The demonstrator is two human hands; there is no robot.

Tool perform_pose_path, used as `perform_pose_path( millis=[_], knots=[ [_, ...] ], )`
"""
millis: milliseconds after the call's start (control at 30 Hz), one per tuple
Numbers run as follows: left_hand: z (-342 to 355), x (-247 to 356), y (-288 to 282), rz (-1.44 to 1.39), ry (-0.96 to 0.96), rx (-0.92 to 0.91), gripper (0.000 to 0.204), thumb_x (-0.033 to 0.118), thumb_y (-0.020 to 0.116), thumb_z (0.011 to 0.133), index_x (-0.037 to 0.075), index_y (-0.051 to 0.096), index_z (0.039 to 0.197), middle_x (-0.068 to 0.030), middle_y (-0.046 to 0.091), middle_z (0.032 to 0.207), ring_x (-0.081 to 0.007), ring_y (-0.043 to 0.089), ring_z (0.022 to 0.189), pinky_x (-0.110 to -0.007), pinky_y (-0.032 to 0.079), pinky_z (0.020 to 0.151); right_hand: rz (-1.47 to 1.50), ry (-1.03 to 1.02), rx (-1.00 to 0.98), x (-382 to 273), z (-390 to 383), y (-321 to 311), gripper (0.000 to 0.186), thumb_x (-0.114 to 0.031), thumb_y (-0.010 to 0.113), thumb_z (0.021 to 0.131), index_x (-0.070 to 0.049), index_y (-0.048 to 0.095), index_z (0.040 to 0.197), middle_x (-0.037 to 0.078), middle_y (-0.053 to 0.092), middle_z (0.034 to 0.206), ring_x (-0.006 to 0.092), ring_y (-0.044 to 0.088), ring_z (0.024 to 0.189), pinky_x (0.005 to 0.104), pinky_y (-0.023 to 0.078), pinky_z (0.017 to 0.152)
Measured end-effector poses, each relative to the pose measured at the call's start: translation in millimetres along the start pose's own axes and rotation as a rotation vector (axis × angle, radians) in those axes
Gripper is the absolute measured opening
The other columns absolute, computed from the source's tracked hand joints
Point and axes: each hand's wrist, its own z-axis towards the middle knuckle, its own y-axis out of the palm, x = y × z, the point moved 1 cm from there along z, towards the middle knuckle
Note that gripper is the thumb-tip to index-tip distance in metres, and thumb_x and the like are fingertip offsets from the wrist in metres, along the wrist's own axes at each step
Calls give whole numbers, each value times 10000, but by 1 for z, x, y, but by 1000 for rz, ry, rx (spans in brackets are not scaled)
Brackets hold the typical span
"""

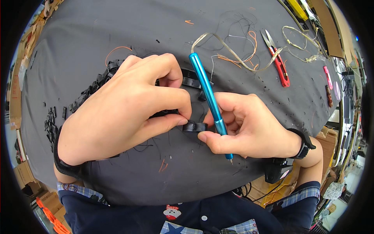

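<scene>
Between my hands is a small black band-like piece (194, 127), its right end pinched by the thumb and forefinger of my right hand (249, 126). That same hand also holds a blue pen-shaped tool (206, 85), tilted, with a clear cable at its upper end and a thin tip pointing toward me. My left hand (132, 105) is closed, thumb and forefinger pinched at the piece's left end; what lies between those fingertips is too small to make out. Fine dark thread shows near the fingers. Similar black pieces (191, 82) lie just beyond, partly hidden by my left hand.
A heap of black pieces (93, 87) runs along the left, with small black bits (50, 126) beside it. Red-handled snips (279, 64) lie open at the far right, near loose wires (253, 45) and a pink marker (328, 77). Grey cloth (128, 23) covers the table.
</scene>
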Motion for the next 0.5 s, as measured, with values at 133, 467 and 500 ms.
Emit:
perform_pose_path(
  millis=[133, 467, 500],
  knots=[
    [-1, -5, 5, -6, 9, -8, 185, 82, 718, 622, 128, 627, 776, -25, 411, 860, -190, 424, 823, -305, 328, 759, -220, 84, 29, -8, 0, -2, 215, -89, 675, 761, -15, 474, 781, -4, 513, 566, 13, 460, 506, 175, 348, 427],
    [3, -5, 10, -53, -36, -42, 236, 161, 749, 579, 126, 616, 771, -26, 406, 860, -185, 424, 815, -300, 296, 748, 104, -190, 338, -3, 4, -2, 176, -236, 383, 934, -88, 299, 980, 154, 559, 657, 131, 459, 393, 197, 398, 383],
    [6, 1, 8, 4, -51, -56, 239, 160, 747, 572, 125, 613, 765, -27, 407, 859, -185, 424, 810, -300, 295, 746, 116, -238, 351, -1, 5, 0, 188, -248, 379, 935, -88, 291, 980, 170, 561, 698, 146, 486, 427, 216, 435, 418]
  ],
)
